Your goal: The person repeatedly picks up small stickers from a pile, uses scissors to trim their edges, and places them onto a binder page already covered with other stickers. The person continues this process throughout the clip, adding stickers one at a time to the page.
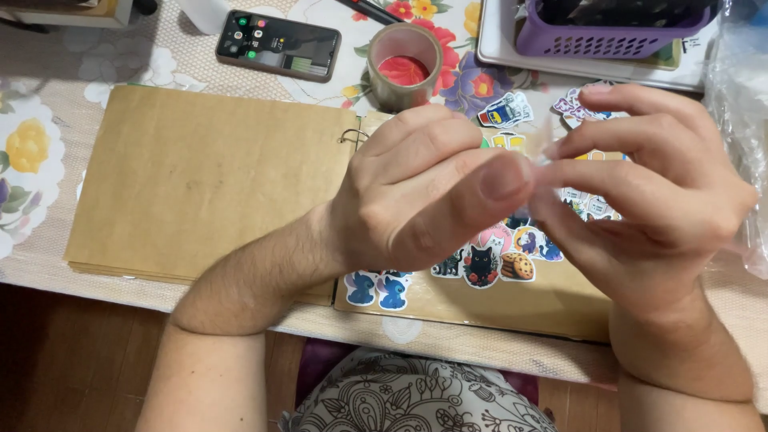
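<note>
A: State the item between the hands.

B: A small clear scrap (542, 152), likely film or a sticker backing, thin and glossy. It is held in the air above the right page, between both hands. Its exact kind cannot be told; it is blurred.

A: Hand condition?

B: The left hand (424, 192) has thumb and fingers pressed together on the scrap's left edge. The right hand (640, 184) pinches the same scrap from the other side, fingertips closed on it. The two hands touch at the fingertips.

A: Progress, as far as visible?

B: The open scrapbook (208, 176) has brown kraft pages, matte and stiff, joined by a metal ring (352, 138). The right page already carries many stickers (480, 266): a black cat, a biscuit, two blue creatures (378, 290), others partly hidden by the hands. The left page is bare. Judgement: the right page is well filled; the left page remains to be done.

A: Surroundings?

B: A roll of brown tape (404, 66), round with a cardboard core, stands just beyond the book. A dark phone (278, 45) lies near it. A purple slotted basket (616, 32) sits on a white tray at the far right. Beneath lies a flowered tablecloth (32, 160) with a woven texture.
</note>
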